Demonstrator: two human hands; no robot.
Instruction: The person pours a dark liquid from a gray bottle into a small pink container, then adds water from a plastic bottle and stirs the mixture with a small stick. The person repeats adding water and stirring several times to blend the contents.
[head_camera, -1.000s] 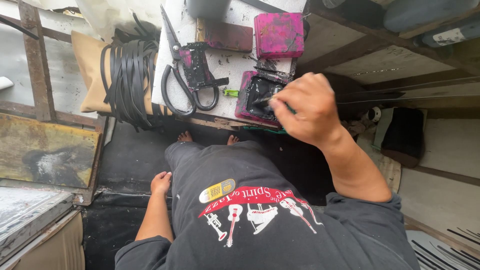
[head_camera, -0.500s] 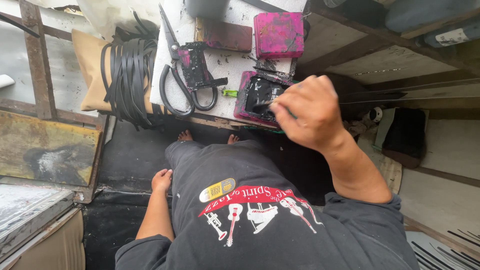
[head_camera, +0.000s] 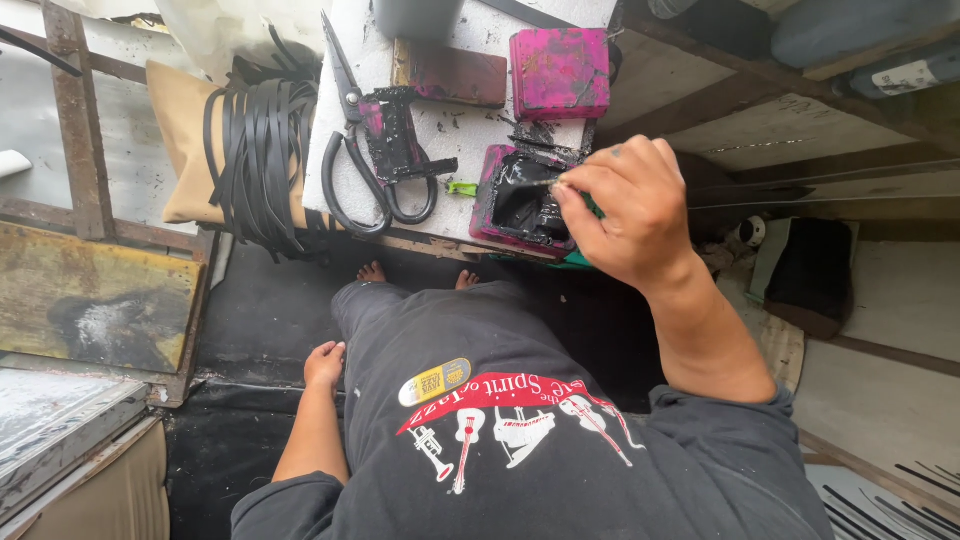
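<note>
The right hand (head_camera: 625, 210) hovered over the near right corner of the white work surface (head_camera: 470, 125), its fingers pinched narrowly around a thin brush (head_camera: 535, 184) whose tip sat in the open pink box of black paste (head_camera: 525, 205) at that corner. The box's pink lid (head_camera: 560, 72) lay further back along the right edge — just beside a dark reddish block (head_camera: 455, 72). Large black scissors (head_camera: 365, 150) lay near the surface's left edge, with a stained black tool (head_camera: 395, 140) resting across them, and a small green scrap (head_camera: 462, 188) lay close to the near edge. A bundle of black strips (head_camera: 262, 150) hung over a tan cushion (head_camera: 180, 140) off the left edge. The left hand (head_camera: 325, 365) hung low at the person's side, fingers loosely curled, holding nothing
</note>
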